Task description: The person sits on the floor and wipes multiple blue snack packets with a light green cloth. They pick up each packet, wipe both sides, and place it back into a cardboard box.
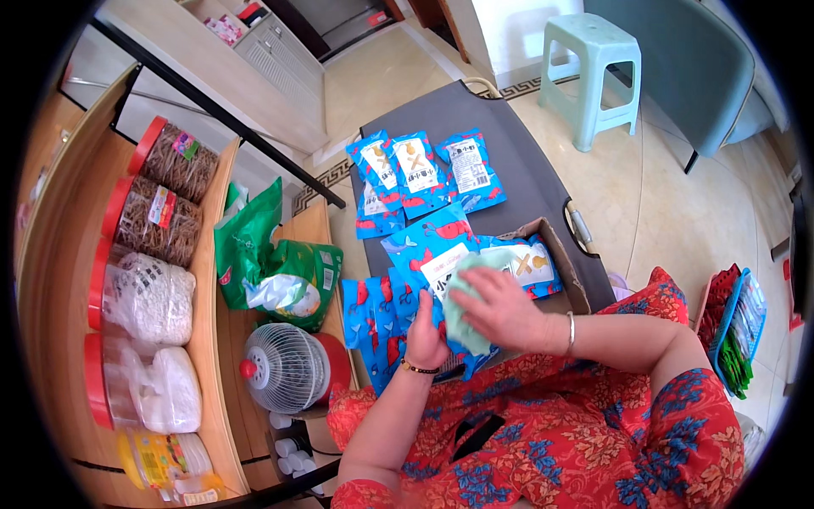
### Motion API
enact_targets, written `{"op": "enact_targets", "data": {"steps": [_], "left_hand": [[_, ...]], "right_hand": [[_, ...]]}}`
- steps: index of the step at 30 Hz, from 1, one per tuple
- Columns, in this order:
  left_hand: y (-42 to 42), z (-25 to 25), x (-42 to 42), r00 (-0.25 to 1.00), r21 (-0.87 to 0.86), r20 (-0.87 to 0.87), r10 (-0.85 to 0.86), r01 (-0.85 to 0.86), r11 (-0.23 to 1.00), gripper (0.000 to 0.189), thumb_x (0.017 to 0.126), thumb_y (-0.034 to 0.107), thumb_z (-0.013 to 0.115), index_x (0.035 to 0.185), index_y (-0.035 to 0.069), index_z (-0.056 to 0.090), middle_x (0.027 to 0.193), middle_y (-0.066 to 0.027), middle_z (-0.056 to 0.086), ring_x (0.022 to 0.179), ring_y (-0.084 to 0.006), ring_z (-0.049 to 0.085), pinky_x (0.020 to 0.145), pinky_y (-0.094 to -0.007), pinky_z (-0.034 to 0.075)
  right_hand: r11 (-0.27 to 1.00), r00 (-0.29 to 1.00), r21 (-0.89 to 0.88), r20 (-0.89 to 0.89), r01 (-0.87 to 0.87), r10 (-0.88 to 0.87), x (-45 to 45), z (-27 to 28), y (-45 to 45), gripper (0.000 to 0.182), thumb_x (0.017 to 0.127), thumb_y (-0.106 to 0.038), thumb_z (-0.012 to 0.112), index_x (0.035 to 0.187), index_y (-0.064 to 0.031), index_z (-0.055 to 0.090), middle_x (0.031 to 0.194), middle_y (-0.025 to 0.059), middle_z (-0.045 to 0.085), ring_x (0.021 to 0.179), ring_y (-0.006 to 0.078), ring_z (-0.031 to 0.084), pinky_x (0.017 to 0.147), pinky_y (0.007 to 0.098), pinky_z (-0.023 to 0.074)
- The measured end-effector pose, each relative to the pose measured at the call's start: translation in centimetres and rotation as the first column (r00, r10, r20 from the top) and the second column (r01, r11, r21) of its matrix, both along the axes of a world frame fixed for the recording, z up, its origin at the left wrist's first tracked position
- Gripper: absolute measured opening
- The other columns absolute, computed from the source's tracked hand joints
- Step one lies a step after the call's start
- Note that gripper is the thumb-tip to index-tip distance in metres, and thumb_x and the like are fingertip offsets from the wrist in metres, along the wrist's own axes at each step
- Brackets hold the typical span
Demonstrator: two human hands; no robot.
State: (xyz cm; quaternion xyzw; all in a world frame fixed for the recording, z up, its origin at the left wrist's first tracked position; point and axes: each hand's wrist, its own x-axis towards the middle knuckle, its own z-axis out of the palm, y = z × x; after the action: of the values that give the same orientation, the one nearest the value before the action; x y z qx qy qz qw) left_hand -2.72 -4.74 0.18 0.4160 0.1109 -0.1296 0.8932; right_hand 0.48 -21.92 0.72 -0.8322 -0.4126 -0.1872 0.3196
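Before me a blue snack packet (432, 232) with red shrimp pictures and a white printed panel is tilted up. My left hand (429, 337) grips its lower part. On the front of that packet my right hand (499, 305) presses a pale green cloth (467, 324), which hides part of the panel. Behind it stands an open cardboard box (566, 267) with similar packets inside, one of them (537, 264) lying at the right. More blue packets (369, 312) stand in a row just left of my left hand.
Several packets (416, 168) lie farther back on a grey folding bed (439, 114). On the left, a wooden shelf (222, 356) holds red-lidded jars (178, 162); near it are green bags (296, 273) and a small fan (286, 366). A plastic stool (591, 70) and a blue basket (725, 334) stand right.
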Motion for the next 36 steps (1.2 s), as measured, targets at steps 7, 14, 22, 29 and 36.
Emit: {"op": "enact_targets", "data": {"steps": [7,14,22,29,36], "left_hand": [[0.9,0.1,0.1,0.992,-0.072,-0.008,-0.125,0.124,0.990,0.064,0.100,0.053,0.021,0.140,0.005,0.036,0.136,-0.0106,0.048,0.121,-0.0237,0.050,0.102,-0.0364,0.041],[-0.5,-0.4,-1.3,0.969,0.339,0.019,-0.246,0.226,0.913,0.065,0.101,0.050,0.024,0.144,0.001,0.026,0.138,-0.0106,0.041,0.125,-0.0157,0.041,0.104,-0.0300,0.036],[-0.7,-0.6,-1.3,0.945,0.657,0.094,-0.313,0.177,0.733,0.053,0.103,0.033,0.038,0.143,0.000,0.027,0.135,-0.0093,0.044,0.124,-0.0157,0.040,0.104,-0.0291,0.033],[0.1,-1.2,-0.8,0.988,0.170,0.032,-0.148,0.140,0.975,0.049,0.103,0.036,0.034,0.140,0.003,0.033,0.135,-0.0095,0.047,0.120,-0.0208,0.049,0.101,-0.0350,0.041],[0.5,-1.0,0.4,0.997,-0.005,-0.004,0.074,-0.074,0.997,0.050,0.102,0.041,0.030,0.136,0.005,0.040,0.132,-0.0096,0.051,0.118,-0.0251,0.052,0.099,-0.0401,0.042]], "right_hand": [[0.938,0.943,-0.177,0.097,-0.298,0.318,-3.6,-1.1,-0.3,0.043,0.074,-0.017,0.058,0.116,-0.0076,0.058,0.132,0.0137,0.048,0.122,0.0280,0.044,0.098,0.0457,0.0357],[0.994,0.986,0.036,0.135,-0.101,0.096,0.7,1.1,0.0,0.031,0.069,-0.011,0.069,0.099,-0.0082,0.061,0.120,0.0102,0.055,0.113,0.0267,0.051,0.092,0.0423,0.0392],[0.995,0.997,0.065,-0.039,0.070,-0.067,3.4,1.4,-1.4,0.029,0.078,-0.014,0.067,0.106,-0.0108,0.060,0.122,0.0117,0.054,0.116,0.0305,0.048,0.093,0.0449,0.0399],[0.980,0.965,0.134,-0.237,0.145,-0.111,4.5,-0.1,-1.5,0.030,0.081,-0.015,0.066,0.108,-0.0060,0.059,0.120,0.0168,0.054,0.112,0.0360,0.050,0.094,0.0442,0.0420],[1.000,1.000,-0.007,-0.009,-0.026,0.026,-0.6,-0.4,0.7,0.039,0.076,-0.023,0.071,0.111,-0.0116,0.057,0.128,0.0143,0.049,0.118,0.0321,0.047,0.092,0.0460,0.0395]]}}
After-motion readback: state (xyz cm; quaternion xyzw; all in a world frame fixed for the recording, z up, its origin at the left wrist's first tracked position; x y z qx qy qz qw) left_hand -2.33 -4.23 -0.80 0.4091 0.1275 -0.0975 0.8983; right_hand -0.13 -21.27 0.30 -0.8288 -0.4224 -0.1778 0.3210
